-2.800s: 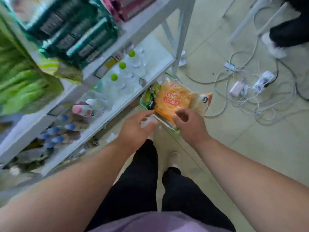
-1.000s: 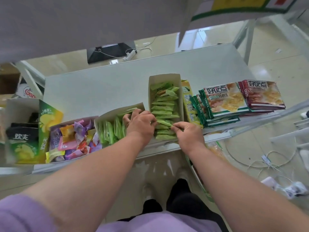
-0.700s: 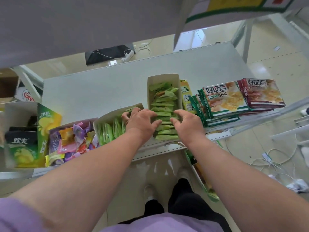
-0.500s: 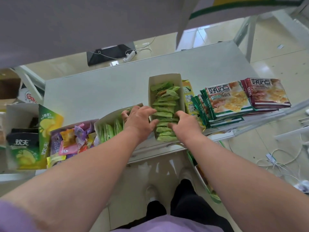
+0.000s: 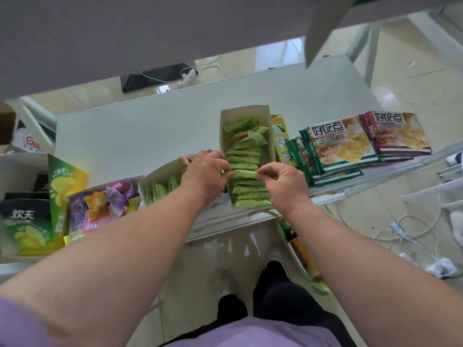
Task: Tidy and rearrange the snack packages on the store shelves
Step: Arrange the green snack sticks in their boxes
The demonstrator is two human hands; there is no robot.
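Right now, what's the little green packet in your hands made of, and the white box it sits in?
The green packet, pinched at each end by the left hand and right hand, looks like thin, slightly shiny plastic film: it creases and catches light. The white box looks like matte cardboard, probably: thin, stiff, folded walls.

The shelf [image 5: 150, 131] has a smooth, matt, pale surface, and its front edge looks like painted metal. The open box [image 5: 265, 116] in the middle is made of white cardboard, matt and plain. The green sachets [image 5: 246, 151] inside it are thin plastic film with a soft shine. The biscuit packs [image 5: 343, 144] on the right are glossy printed plastic with crimped ends. The small candies [image 5: 100, 204] on the left have shiny, wrinkled wrappers. The floor [image 5: 413, 91] is made of polished, glossy tiles. The shirt [image 5: 250, 331] is soft matt purple cloth.
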